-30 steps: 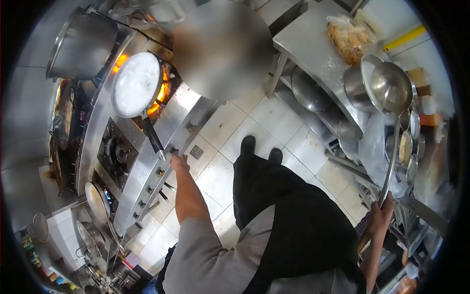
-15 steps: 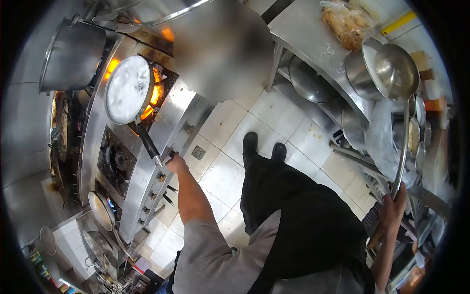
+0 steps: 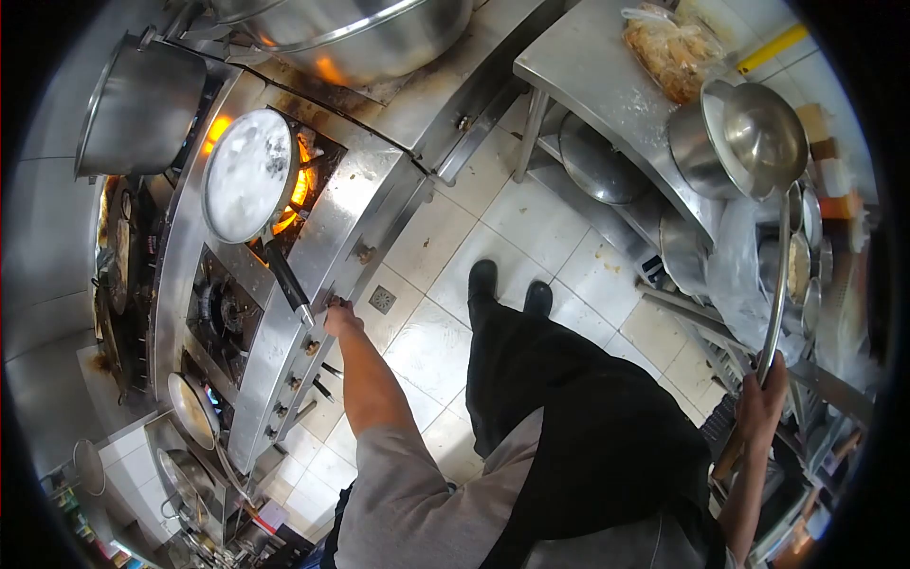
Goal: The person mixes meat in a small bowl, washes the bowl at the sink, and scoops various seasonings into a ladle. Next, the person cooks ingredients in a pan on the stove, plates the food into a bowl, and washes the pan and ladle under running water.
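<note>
My left hand (image 3: 343,320) is closed at the front panel of the stove, its fingers around a dark burner knob (image 3: 335,302). Just behind it, a frying pan (image 3: 248,175) full of white, foamy-looking contents sits over a lit burner with orange flames (image 3: 301,185). The pan's black handle (image 3: 286,277) points toward this hand without being held. On the other side, my right hand (image 3: 763,403) grips the long metal handle of a ladle (image 3: 779,284). The ladle's round bowl (image 3: 761,133) rests at the opening of a steel pot (image 3: 697,142) with something white inside.
A tall stockpot (image 3: 142,109) and a large steel vessel (image 3: 379,43) stand at the back of the stove. Another pan (image 3: 194,410) sits over a blue flame. A bag of food (image 3: 671,52) lies on the steel table (image 3: 602,66). Tiled floor (image 3: 417,341) runs between.
The ladle bowl has shifted very slightly left. My left hand stays at the knob with a small shift in its fingers. A blurred patch at the top is gone, uncovering the stove corner.
</note>
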Motion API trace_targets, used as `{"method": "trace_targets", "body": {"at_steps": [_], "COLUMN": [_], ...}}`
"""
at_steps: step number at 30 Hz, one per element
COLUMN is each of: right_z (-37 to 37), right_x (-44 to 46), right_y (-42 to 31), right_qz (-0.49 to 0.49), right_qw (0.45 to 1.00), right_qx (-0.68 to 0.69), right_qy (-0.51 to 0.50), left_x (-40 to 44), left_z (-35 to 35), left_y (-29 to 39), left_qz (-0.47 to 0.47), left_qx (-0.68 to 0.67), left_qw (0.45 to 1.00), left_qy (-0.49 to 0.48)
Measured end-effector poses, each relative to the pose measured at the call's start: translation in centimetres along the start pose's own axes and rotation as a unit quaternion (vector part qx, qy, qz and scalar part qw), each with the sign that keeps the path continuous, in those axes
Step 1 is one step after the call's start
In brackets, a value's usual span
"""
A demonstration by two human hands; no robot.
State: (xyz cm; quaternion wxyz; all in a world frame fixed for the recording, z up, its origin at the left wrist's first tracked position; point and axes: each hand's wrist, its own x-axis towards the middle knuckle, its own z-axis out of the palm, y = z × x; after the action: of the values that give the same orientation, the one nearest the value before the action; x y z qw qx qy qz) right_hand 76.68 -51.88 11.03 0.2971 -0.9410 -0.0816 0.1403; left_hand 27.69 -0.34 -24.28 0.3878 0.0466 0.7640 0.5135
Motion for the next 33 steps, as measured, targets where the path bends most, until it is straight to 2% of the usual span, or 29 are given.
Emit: {"method": "trace_targets", "body": {"at_steps": [2,4,6,8,9,11,14,17,19,22,24,26,27,29,30,31,33], "right_z": [0.4,0.7,0.9,0.9,0.5,0.0,-0.3,0.0,0.0,0.0,-0.7,-0.5,-0.1,0.0,-0.2,-0.4,-2.0], "right_x": [-0.4,-0.8,-0.7,-0.5,-0.1,0.3,0.4,0.2,0.5,0.4,1.4,1.3,0.8,-0.1,-0.2,-0.1,-0.3], "right_y": [-2.1,-3.3,-3.4,-2.5,-1.0,-0.3,-1.2,-2.5,-2.4,-2.8,1.5,2.1,-0.4,-5.2,-5.3,-5.6,-9.3], "right_qz": [-0.011,0.045,0.04,0.034,0.032,0.029,0.044,0.056,0.001,0.008,-0.008,-0.039,-0.028,0.024,0.032,0.038,0.02], "right_qw": [1.0,0.998,0.998,0.999,0.999,0.998,0.996,0.995,0.999,0.999,0.999,0.998,0.999,0.998,0.998,0.998,0.996], "right_qx": [0.001,0.038,0.033,0.026,0.035,0.044,0.044,0.05,-0.01,-0.024,-0.02,-0.006,-0.012,-0.033,-0.031,-0.025,-0.041], "right_qy": [0.006,0.009,0.02,0.03,0.004,-0.02,-0.064,-0.059,-0.049,-0.038,-0.039,-0.038,-0.039,-0.041,-0.037,-0.039,-0.081], "left_x": [0.2,0.9,1.8,3.8,3.8,0.1,-0.8,-0.8,-0.4,0.1,0.7,1.5,1.0,-3.2,-6.3,-10.4,-19.9], "left_z": [-0.1,-0.1,-0.1,-0.2,-0.4,-0.2,-0.3,-0.4,-0.6,-0.5,-0.9,-2.0,-1.8,-1.1,0.5,1.9,3.9], "left_y": [-0.1,-0.4,-0.9,-2.0,-2.0,0.1,0.1,0.2,0.2,-0.4,-0.6,-1.2,-2.6,-4.7,-5.9,-6.3,-7.6], "left_qz": [0.005,0.027,0.048,0.193,0.193,0.005,0.001,0.001,-0.003,0.006,0.019,-0.084,-0.146,-0.145,-0.109,-0.058,0.094], "left_qx": [0.014,0.051,0.088,0.188,0.188,0.01,-0.056,-0.043,-0.046,-0.028,-0.006,-0.008,-0.005,0.102,0.244,0.326,0.327], "left_qw": [1.0,0.998,0.995,0.963,0.963,1.0,0.998,0.999,0.998,0.998,0.998,0.988,0.975,0.934,0.899,0.848,0.742], "left_qy": [-0.014,-0.022,-0.029,-0.01,-0.01,-0.011,-0.033,-0.034,-0.04,-0.055,-0.063,-0.126,-0.168,-0.311,-0.348,-0.414,-0.578]}}
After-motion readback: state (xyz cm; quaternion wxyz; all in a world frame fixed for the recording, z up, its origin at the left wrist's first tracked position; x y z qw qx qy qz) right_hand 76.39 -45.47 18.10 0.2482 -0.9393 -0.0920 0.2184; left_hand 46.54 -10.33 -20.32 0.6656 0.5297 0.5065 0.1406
